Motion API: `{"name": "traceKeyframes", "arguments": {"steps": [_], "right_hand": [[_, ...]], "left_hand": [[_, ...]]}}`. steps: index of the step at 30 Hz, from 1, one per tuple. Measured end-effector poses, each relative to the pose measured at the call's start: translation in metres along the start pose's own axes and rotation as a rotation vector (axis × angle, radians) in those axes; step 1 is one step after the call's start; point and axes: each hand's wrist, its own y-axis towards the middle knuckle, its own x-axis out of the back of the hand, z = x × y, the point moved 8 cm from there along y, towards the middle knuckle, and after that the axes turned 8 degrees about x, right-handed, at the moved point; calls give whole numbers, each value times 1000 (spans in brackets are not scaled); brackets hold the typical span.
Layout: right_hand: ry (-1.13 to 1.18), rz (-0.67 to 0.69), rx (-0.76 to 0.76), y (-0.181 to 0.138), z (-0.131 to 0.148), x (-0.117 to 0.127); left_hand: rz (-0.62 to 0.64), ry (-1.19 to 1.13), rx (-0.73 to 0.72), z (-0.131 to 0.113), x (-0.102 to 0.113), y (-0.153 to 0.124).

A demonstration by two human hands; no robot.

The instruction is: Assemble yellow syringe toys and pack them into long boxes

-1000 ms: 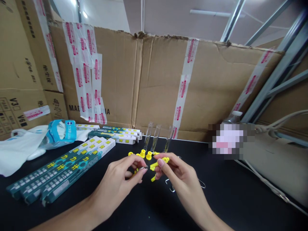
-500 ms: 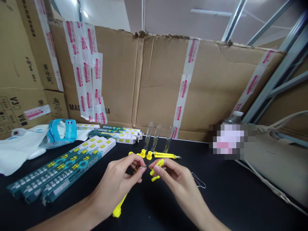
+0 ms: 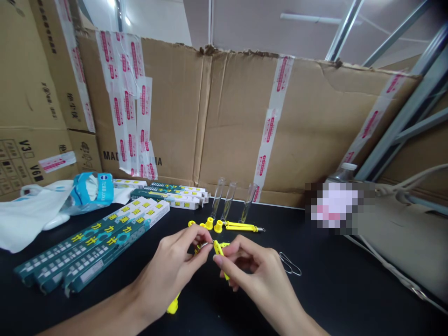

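My left hand [image 3: 180,259] is closed, thumb and forefinger pinching a small metal part [image 3: 206,244] whose end points right. Opposite it, my right hand [image 3: 257,268] grips yellow plastic pieces [image 3: 219,250]. The metal tip meets or nearly meets the upper yellow piece; I cannot tell which. Below my left hand lies another yellow piece [image 3: 173,304], partly hidden by the wrist. Beyond the hands are yellow caps [image 3: 218,227] and a yellow rod assembly [image 3: 241,227] with a metal tip. Several clear tubes [image 3: 229,200] stand behind them. Bent wire hooks [image 3: 290,264] lie right of my right hand.
Long green-and-white boxes [image 3: 101,238] lie at left, with more boxes [image 3: 178,196] behind. A blue packet [image 3: 91,191] rests on white plastic at far left. A cardboard wall [image 3: 238,116] closes the back. A blurred bottle [image 3: 346,172] and a beige bag [image 3: 402,238] are at right.
My right hand has moved slightly left and turned, bringing the yellow piece upright against or close to the metal tip. My left hand keeps its pinch. The view shifted slightly.
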Motion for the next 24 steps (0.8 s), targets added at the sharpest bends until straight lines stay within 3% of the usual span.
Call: {"name": "traceKeyframes", "arguments": {"steps": [9,19,24], "right_hand": [[84,20,-89,-1,-4,-5],[260,31,-173,0,-14,-13],[276,49,-182,0,-13,-14]], "left_hand": [[23,141,-101,-1,-3,-7],[-108,523,-515,-32,-7,-20],[-102,550,-564,-37,-8,-23]]}}
